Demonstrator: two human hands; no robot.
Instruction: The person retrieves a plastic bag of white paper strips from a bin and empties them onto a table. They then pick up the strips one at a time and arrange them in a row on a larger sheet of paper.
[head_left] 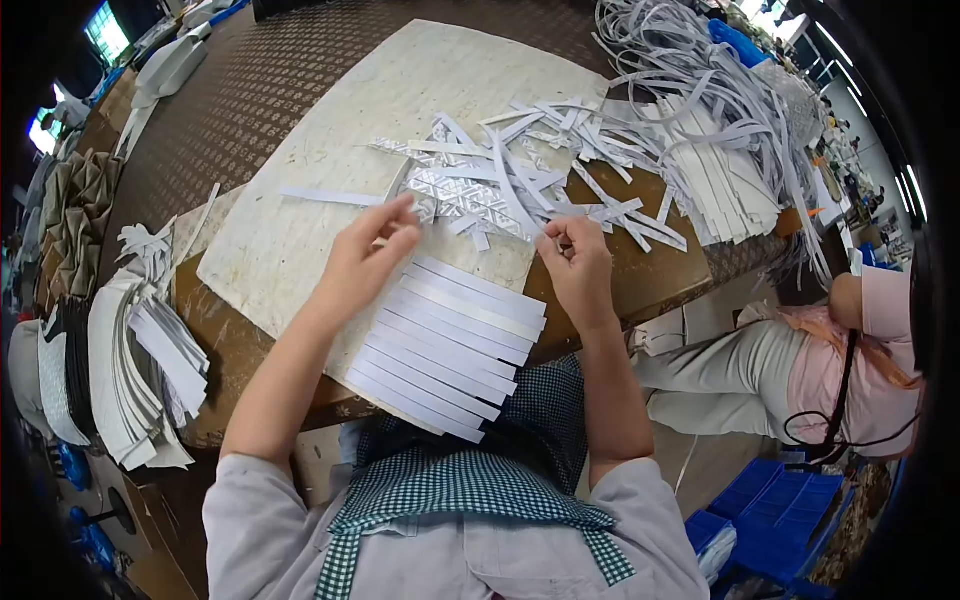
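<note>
Left hand [368, 255]: fingers pinched on the upper edge of the fanned white strips [445, 345]
Right hand [578, 262]: closed, pinching one strip end
Strips: overlapped at the near edge of the work board [300, 220], overhanging the tabletop [660, 270]
Technique: keep overlaps even; steady the fan while adding
Nearby: loose offcuts [520, 185]

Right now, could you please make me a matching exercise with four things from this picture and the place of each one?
Things:
1. left hand
2. right hand
3. row of white strips
4. blue crate

Places:
A. on the floor, lower right
B. at the row's upper left end
C. at the row's upper right end
D. over the table edge, between the hands

Pairs: 1-B, 2-C, 3-D, 4-A
</note>
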